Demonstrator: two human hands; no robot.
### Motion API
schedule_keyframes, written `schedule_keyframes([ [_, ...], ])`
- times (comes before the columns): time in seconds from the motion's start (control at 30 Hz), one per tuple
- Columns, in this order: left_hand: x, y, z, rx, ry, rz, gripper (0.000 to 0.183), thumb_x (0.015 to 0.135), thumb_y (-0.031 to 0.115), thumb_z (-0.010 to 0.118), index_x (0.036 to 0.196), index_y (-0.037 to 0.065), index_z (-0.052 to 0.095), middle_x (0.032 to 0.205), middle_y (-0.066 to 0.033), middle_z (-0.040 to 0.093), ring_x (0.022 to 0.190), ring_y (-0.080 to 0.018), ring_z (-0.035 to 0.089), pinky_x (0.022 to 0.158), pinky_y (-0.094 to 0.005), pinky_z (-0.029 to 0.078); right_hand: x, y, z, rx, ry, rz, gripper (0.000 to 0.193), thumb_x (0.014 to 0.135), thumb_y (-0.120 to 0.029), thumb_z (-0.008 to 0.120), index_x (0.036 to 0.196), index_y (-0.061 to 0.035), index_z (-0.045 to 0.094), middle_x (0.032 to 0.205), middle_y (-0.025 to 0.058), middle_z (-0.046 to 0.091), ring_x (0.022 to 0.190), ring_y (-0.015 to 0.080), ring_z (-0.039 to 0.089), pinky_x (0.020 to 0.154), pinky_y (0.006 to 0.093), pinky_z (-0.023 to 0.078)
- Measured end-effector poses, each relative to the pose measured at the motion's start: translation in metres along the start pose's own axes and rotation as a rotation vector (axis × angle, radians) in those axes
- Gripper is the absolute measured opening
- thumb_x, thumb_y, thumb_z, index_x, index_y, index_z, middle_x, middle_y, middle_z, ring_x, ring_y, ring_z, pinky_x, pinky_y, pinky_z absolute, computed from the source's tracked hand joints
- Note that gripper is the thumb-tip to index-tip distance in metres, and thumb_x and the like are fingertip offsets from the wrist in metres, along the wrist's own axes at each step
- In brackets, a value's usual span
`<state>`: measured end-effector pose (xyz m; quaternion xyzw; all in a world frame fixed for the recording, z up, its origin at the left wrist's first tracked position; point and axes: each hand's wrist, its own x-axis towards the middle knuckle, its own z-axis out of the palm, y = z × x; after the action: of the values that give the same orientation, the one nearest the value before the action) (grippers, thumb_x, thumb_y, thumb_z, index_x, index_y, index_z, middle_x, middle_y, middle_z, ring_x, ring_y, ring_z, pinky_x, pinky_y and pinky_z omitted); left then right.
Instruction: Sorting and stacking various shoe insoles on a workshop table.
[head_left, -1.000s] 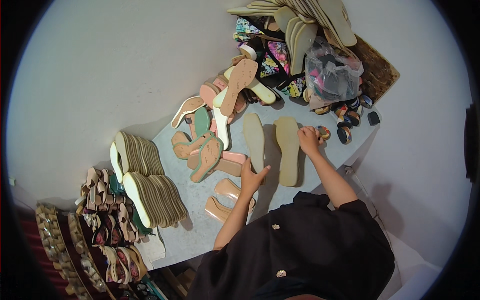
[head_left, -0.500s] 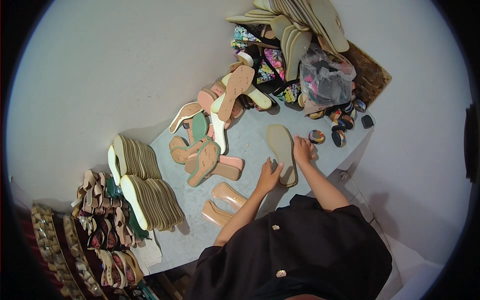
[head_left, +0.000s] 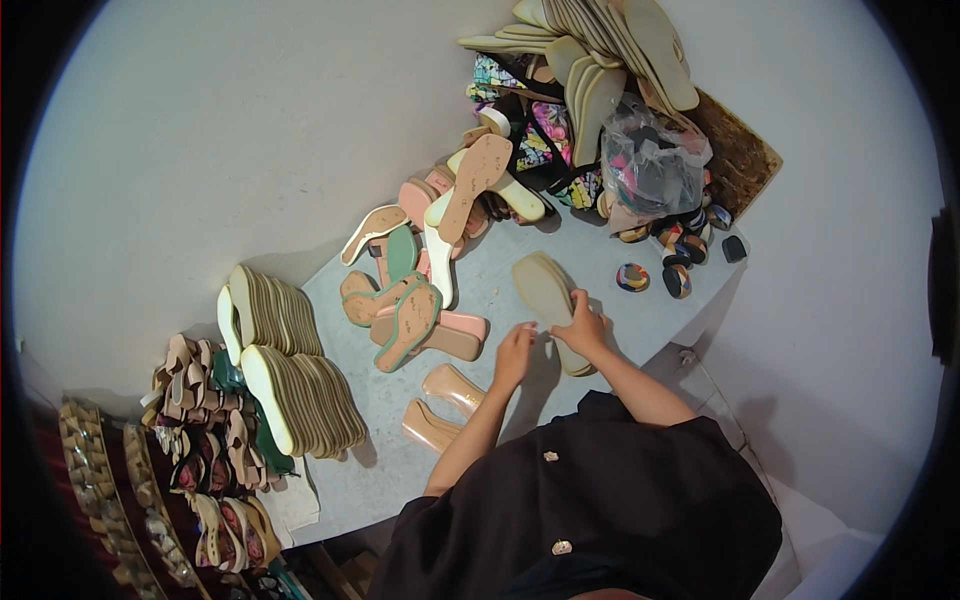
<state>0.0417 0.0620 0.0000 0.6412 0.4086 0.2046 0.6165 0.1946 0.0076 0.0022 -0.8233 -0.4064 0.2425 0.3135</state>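
Note:
A beige-grey shoe sole [head_left: 540, 283] lies tilted near the front of the table, with a second edge showing along its right side, as if a pair lies stacked. My right hand [head_left: 583, 328] is closed on its right edge at the narrow middle, thumb on top. Just left of the sole is my left hand [head_left: 514, 356], fingers loosely apart, holding nothing I can see. Two glossy beige heeled pieces [head_left: 455, 388] lie by my left forearm.
Two rows of stacked soles [head_left: 300, 400] stand at the left. Loose insoles [head_left: 410, 320] are heaped mid-table. Patterned round pieces [head_left: 632, 277] lie to the right, near a clear plastic bag [head_left: 655, 165]. More soles [head_left: 600, 100] pile up at the back, beside a wooden board [head_left: 740, 150].
My right hand has moved left onto the sole and grips it. My left hand has come off the sole, slightly left. The sole's far end has swung left, and a second edge now shows.

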Motion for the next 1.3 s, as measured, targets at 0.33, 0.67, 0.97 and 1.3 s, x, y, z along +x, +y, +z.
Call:
schedule_keyframes([
  [0.33,-0.010,0.021,-0.043,0.139,0.466,0.279,0.031,0.092,0.015,0.038,0.114,-0.003,0.049,0.110,-0.0151,0.054,0.103,-0.0223,0.051,0.091,-0.0319,0.039,-0.021,0.006,-0.041,-0.362,-0.087,-0.605,0.046,0.066,0.000,0.059,0.110,-0.0096,0.049,0.090,0.0078,0.057,0.090,0.0241,0.057,0.091,0.0510,0.027],
  [0.67,0.011,-0.015,-0.018,0.258,0.343,0.398,0.039,0.095,0.021,0.035,0.124,-0.004,0.041,0.122,-0.0210,0.046,0.115,-0.0323,0.042,0.099,-0.0363,0.030,-0.028,0.003,-0.035,-0.443,-0.076,-0.594,0.048,0.066,-0.019,0.068,0.110,-0.0103,0.049,0.093,0.0066,0.056,0.090,0.0226,0.056,0.090,0.0455,0.033],
  [0.97,0.003,-0.028,-0.018,0.095,0.289,0.358,0.037,0.091,0.025,0.044,0.116,-0.003,0.045,0.112,-0.0178,0.048,0.107,-0.0293,0.045,0.095,-0.0365,0.032,-0.029,0.003,-0.031,-0.418,-0.047,-0.561,0.050,0.065,-0.030,0.070,0.107,-0.0102,0.050,0.091,0.0070,0.058,0.088,0.0224,0.058,0.088,0.0434,0.036],
  [1.3,-0.005,-0.011,-0.005,0.261,0.340,0.411,0.055,0.075,0.032,0.068,0.111,-0.002,0.044,0.108,-0.0181,0.046,0.102,-0.0308,0.046,0.090,-0.0369,0.037,-0.029,0.001,-0.034,-0.423,-0.049,-0.588,0.051,0.063,-0.028,0.071,0.106,-0.0112,0.050,0.090,0.0063,0.058,0.087,0.0225,0.059,0.089,0.0453,0.035],
])
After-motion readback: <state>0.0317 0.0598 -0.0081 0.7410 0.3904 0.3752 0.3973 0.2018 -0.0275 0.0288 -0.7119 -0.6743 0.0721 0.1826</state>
